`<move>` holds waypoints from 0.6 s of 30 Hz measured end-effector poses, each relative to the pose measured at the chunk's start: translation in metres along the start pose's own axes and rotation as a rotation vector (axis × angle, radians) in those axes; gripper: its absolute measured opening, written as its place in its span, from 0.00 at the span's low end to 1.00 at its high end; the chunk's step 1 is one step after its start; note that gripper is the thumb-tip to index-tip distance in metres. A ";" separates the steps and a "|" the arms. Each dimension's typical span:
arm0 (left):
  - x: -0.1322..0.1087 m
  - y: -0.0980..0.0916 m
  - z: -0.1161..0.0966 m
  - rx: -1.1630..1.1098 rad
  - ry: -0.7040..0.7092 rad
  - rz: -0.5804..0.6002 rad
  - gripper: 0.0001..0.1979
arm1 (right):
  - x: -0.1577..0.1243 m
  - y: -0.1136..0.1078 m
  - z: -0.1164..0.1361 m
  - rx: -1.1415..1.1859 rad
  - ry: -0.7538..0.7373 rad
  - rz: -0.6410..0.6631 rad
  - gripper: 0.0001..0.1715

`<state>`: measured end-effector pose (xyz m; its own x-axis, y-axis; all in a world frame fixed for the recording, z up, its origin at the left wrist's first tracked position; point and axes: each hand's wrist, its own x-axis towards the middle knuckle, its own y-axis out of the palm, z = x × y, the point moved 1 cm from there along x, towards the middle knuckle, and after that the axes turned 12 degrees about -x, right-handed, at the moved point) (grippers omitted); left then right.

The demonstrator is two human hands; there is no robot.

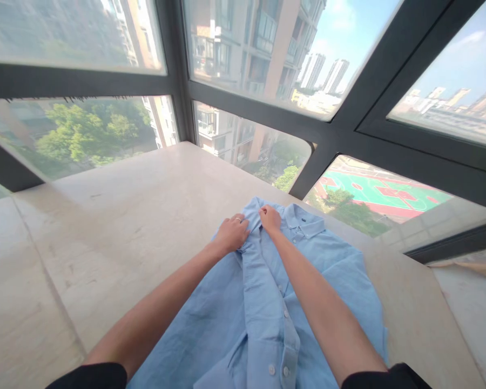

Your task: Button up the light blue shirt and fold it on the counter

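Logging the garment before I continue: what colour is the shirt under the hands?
The shirt is plain light blue; it shows best in the head view.

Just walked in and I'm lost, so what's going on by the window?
A person is handling a light blue button-up shirt spread on a pale windowsill. The right hand pinches it beside the collar, while the left hand is on it close by. The lower end runs out of view.
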<state>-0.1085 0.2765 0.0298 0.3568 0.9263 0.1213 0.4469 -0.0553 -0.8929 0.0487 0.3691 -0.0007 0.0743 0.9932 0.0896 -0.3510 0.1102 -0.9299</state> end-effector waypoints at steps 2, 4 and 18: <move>-0.023 0.003 -0.002 0.032 0.008 -0.060 0.18 | 0.000 -0.002 0.002 -0.007 0.008 0.009 0.11; -0.043 0.006 -0.003 0.002 -0.014 -0.128 0.22 | -0.001 -0.006 0.005 -0.011 0.010 0.027 0.12; -0.078 -0.011 0.040 -0.214 -0.357 -0.239 0.18 | -0.158 -0.038 0.040 -0.094 -0.261 0.261 0.59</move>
<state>-0.1738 0.2200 0.0127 -0.0640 0.9904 0.1223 0.6540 0.1342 -0.7445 0.0134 0.2096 0.0346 -0.2507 0.9649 -0.0777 -0.2389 -0.1394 -0.9610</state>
